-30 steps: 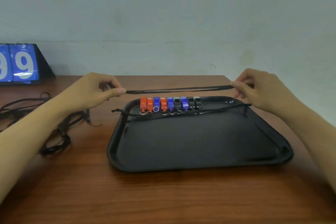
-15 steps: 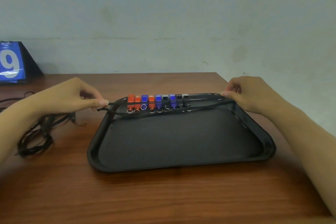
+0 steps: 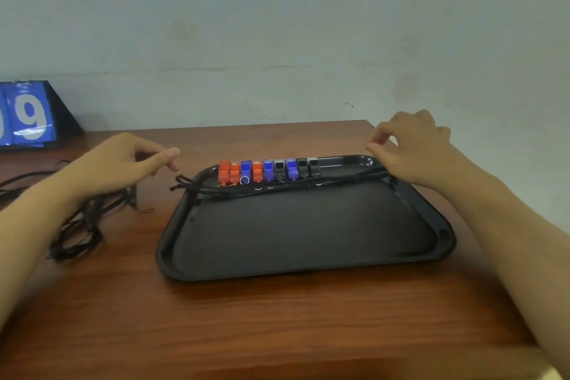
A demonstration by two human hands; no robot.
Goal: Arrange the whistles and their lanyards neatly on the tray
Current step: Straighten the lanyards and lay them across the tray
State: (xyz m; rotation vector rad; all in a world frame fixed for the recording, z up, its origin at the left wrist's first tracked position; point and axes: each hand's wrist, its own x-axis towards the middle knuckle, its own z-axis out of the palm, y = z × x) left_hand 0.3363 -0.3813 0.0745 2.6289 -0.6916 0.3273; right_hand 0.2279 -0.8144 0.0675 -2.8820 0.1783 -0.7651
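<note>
Standing at the upper left of the frame, a blue flip scoreboard (image 3: 29, 116) shows a white 9 on the brown wooden table (image 3: 277, 318). Below it, at left centre, a loose tangle of black lanyards (image 3: 77, 225) lies on the wood, partly under the left forearm. The left hand (image 3: 123, 163) hovers just left of the tray's far left corner, its thumb and forefinger drawn close together above the knotted ends of the cords; whether they actually pinch a cord or have just let go I cannot tell, and the other fingers are curled under. In the middle of the frame sits the black rectangular plastic tray (image 3: 308, 268). Along its far edge stands a row of nine plastic whistles (image 3: 268, 171), side by side and touching: from the left two orange, one blue, one orange, one blue, one black, one blue, two black, with small metal rings at their near ends. Just in front of that row a bundle of black lanyards on the tray (image 3: 293, 187) stretches from the left rim to the right rim. At the right, the right hand (image 3: 413, 148) hangs over the tray's far right corner, fingers loosely bent, thumb and forefinger apart, holding nothing that can be seen.
</note>
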